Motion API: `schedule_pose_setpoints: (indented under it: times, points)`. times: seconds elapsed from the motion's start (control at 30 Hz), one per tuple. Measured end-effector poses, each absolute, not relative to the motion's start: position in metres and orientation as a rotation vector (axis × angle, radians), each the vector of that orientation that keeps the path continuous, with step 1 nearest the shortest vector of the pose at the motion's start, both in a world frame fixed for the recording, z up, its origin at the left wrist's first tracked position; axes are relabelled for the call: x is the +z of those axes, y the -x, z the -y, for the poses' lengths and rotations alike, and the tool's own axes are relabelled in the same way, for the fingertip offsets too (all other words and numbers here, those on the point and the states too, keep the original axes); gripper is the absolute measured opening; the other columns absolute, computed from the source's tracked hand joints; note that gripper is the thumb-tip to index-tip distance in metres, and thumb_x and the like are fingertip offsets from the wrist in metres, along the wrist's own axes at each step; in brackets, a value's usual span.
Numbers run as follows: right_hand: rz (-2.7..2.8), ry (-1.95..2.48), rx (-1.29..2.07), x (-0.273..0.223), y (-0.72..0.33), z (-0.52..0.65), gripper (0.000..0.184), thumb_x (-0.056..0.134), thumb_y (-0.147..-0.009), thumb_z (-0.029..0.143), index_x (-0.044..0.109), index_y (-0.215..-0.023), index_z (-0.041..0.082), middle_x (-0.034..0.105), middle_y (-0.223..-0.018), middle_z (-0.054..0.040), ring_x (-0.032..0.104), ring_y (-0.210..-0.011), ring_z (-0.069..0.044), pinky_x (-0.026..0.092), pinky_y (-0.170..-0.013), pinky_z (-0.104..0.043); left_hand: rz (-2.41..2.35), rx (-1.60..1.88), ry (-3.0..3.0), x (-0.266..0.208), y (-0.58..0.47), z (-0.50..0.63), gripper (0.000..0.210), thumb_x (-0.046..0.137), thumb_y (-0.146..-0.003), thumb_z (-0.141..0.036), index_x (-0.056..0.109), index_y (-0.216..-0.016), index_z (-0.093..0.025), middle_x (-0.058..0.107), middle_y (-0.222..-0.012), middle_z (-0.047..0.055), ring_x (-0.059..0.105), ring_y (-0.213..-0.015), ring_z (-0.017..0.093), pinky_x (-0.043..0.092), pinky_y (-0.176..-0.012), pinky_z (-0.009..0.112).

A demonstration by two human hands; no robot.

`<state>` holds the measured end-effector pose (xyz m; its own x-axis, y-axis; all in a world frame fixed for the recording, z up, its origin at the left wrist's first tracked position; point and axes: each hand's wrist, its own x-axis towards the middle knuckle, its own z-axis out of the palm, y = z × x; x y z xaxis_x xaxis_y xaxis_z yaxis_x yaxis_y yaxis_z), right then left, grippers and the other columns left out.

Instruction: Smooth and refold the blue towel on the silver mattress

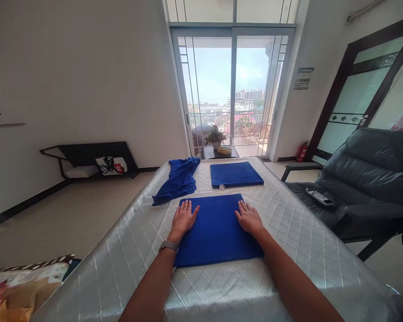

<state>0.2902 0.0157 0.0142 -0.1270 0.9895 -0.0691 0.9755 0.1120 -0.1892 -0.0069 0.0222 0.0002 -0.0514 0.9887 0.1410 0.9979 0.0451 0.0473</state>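
Observation:
A flat blue cushion-like pad (218,237) lies on a quilted silver mattress (289,228) in front of me. My left hand (184,218) rests flat on its left edge, fingers stretched out, with a watch on the wrist. On the right edge lies my right hand (248,216), palm down and fingers slightly apart. Just beyond is a second blue pad (237,174) with a small white tag at its near edge. Crumpled blue cloth (177,179) sits at the far left of the mattress.
A dark reclining chair (372,174) with a power strip (320,197) on its seat stands at the right. Past the mattress are a small table with a potted plant (216,136) and a sliding glass door (208,80). A black rack (97,156) is by the left wall.

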Motion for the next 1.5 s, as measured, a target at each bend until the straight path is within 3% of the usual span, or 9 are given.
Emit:
schedule_pose_setpoints:
  times: [0.57, 0.83, 1.2, 1.37, 1.5]
  points:
    - [2.247, 2.049, 0.239, 0.011, -0.286, -0.006, 0.068, 0.016, -0.102, 0.046, 0.015, -0.160, 0.012, 0.013, -0.166, -0.0029, 0.011, -0.153, -0.020, 0.005, -0.123, -0.043, 2.220, -0.184, 2.093, 0.002, 0.005, -0.020, 0.081, 0.011, -0.101, -0.059, 0.031, -0.153, -0.001, 0.032, -0.160, 0.019, 0.027, -0.150, 0.027, 0.018, -0.123, 0.043]
    - [2.254, 2.060, 0.267, 0.015, -0.286, -0.004, 0.068, 0.015, -0.102, 0.047, 0.014, -0.160, 0.012, 0.011, -0.167, -0.0025, 0.009, -0.153, -0.019, 0.005, -0.123, -0.041, 2.229, -0.308, 2.079, -0.008, 0.011, -0.026, 0.084, 0.008, -0.099, -0.063, 0.036, -0.152, -0.005, 0.034, -0.159, 0.018, 0.029, -0.149, 0.028, 0.021, -0.122, 0.045]
    - [2.230, 2.039, 0.243, 0.015, -0.286, -0.002, 0.068, 0.016, -0.102, 0.047, 0.017, -0.160, 0.013, 0.014, -0.166, -0.0021, 0.011, -0.153, -0.019, 0.006, -0.123, -0.040, 2.323, -0.326, 2.011, -0.002, 0.027, -0.023, 0.082, 0.016, -0.100, -0.061, 0.036, -0.151, 0.000, 0.033, -0.158, 0.021, 0.031, -0.148, 0.029, 0.023, -0.122, 0.046]
    - [2.191, 2.014, 0.251, 0.015, -0.285, -0.001, 0.067, 0.017, -0.102, 0.047, 0.018, -0.160, 0.013, 0.015, -0.166, -0.0028, 0.012, -0.153, -0.019, 0.005, -0.123, -0.039, 2.105, -0.389, 2.040, 0.015, -0.004, -0.008, 0.083, 0.014, -0.100, -0.061, 0.037, -0.150, 0.001, 0.036, -0.157, 0.022, 0.031, -0.148, 0.029, 0.023, -0.122, 0.044]
    - [2.183, 1.999, 0.273, 0.013, -0.286, -0.001, 0.066, 0.019, -0.102, 0.047, 0.019, -0.160, 0.014, 0.016, -0.166, -0.0039, 0.012, -0.153, -0.019, 0.004, -0.123, -0.039, 1.712, -0.384, 2.493, 0.022, -0.081, 0.005, 0.077, 0.010, -0.101, -0.059, 0.037, -0.153, -0.009, 0.036, -0.159, 0.013, 0.030, -0.149, 0.023, 0.022, -0.123, 0.038]
